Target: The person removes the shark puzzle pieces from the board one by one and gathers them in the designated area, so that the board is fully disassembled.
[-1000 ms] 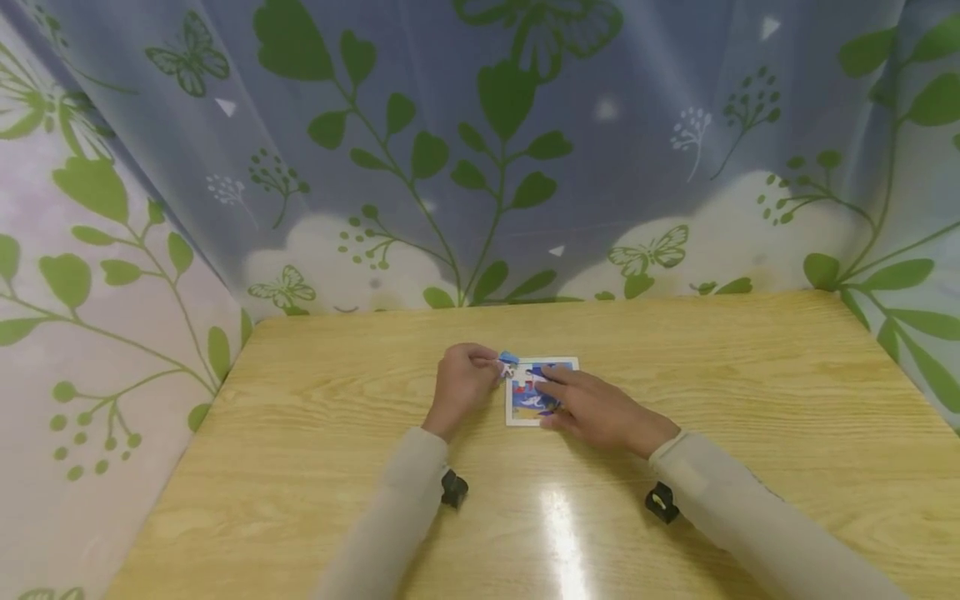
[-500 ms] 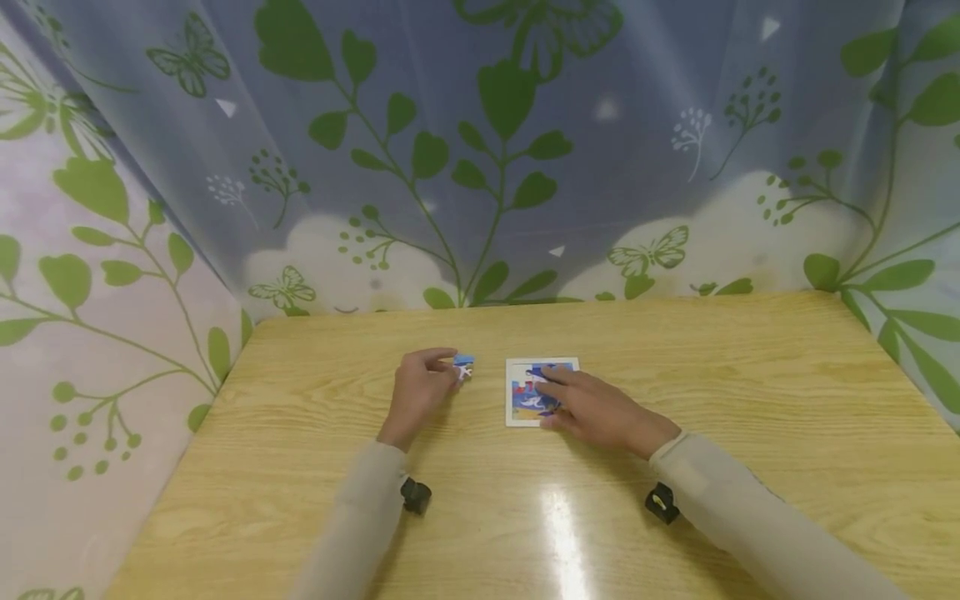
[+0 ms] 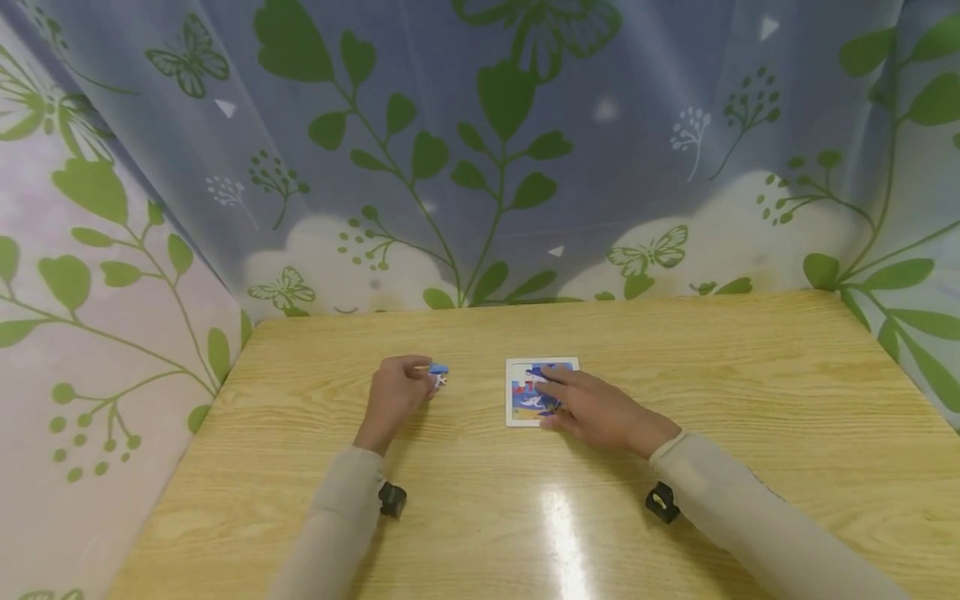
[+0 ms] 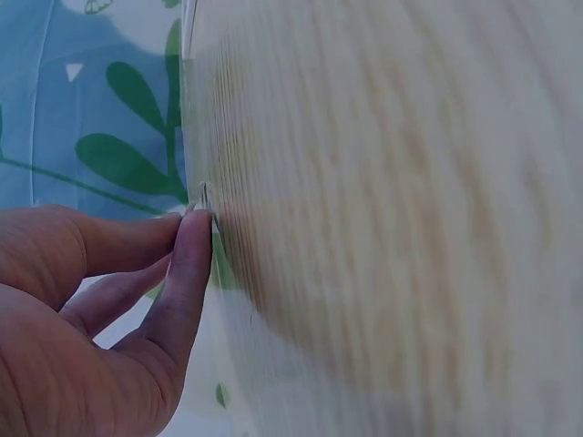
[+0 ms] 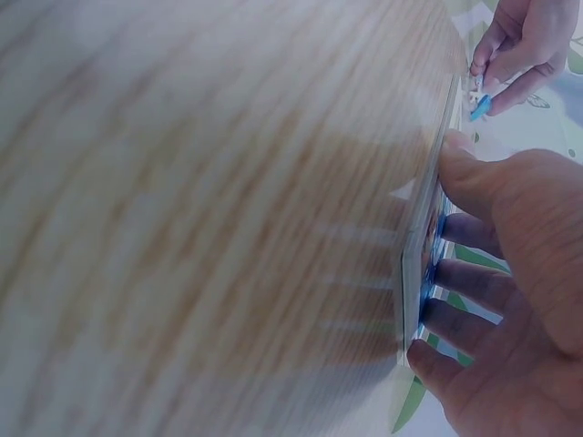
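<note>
My left hand (image 3: pixel 396 396) pinches a small jigsaw piece (image 3: pixel 438 373) between thumb and fingers, a little above the table and left of the puzzle. The piece has blue and white on it; in the left wrist view it is mostly hidden behind the fingertips. A square jigsaw puzzle in a white frame (image 3: pixel 509 408) lies flat on the table. Pale gaps show in its upper left part, and blue, red and yellow printing elsewhere. My right hand (image 3: pixel 600 410) rests on the puzzle's right side, its fingers (image 5: pixel 469 282) extended over the picture and covering part of it.
The wooden table (image 3: pixel 720 367) reaches back to a blue curtain (image 3: pixel 600 167) printed with green leaves and butterflies. Black wrist cameras hang under both sleeves, the left camera (image 3: pixel 392 499) and the right camera (image 3: pixel 662 502). Light glares on the tabletop in front.
My left hand has drawn away from the puzzle's upper left corner and moved left, carrying the jigsaw piece. My right hand stays on the puzzle.
</note>
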Demonstrator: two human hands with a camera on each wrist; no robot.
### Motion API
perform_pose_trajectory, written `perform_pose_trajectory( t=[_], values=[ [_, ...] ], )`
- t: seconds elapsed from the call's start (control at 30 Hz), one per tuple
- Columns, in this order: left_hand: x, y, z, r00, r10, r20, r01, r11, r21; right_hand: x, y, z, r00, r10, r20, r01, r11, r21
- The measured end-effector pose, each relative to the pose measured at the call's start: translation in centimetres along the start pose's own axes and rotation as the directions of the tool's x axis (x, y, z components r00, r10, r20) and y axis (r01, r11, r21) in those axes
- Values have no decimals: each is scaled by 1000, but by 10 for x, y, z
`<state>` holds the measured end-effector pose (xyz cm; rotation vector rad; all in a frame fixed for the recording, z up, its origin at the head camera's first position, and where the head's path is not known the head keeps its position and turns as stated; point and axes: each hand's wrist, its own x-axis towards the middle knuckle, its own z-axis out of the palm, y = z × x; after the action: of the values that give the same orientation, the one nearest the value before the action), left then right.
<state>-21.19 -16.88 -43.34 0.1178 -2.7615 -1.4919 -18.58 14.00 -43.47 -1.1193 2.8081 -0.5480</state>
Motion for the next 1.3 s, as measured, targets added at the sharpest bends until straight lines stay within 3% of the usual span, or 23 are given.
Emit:
perform_pose_trajectory(
  t=[0.13, 0.37, 0.63, 1.03, 1.3],
  values=[
    [0, 0, -2, 1000, -6, 4, 6, 997, 78, 0, 0, 0, 1000, 13, 8, -13, 1000, 3],
    [-1, 3, -4, 1000, -23, 10, 21, 991, 134, 0, -1, -1, 1000, 11, 8, -11, 1000, 0],
    [-3, 8, -3, 999, 37, -24, -30, 974, 225, 0, -1, -1, 1000, 12, 17, -12, 1000, 6],
    [-7, 37, 39, 985, 104, 140, -127, 977, 169, -1, -1, -2, 1000, 12, 8, -12, 1000, 15],
    [-8, 48, 62, 950, 166, 265, -214, 963, 163, -1, -1, -2, 1000, 17, 8, -17, 999, 27]
  ],
)
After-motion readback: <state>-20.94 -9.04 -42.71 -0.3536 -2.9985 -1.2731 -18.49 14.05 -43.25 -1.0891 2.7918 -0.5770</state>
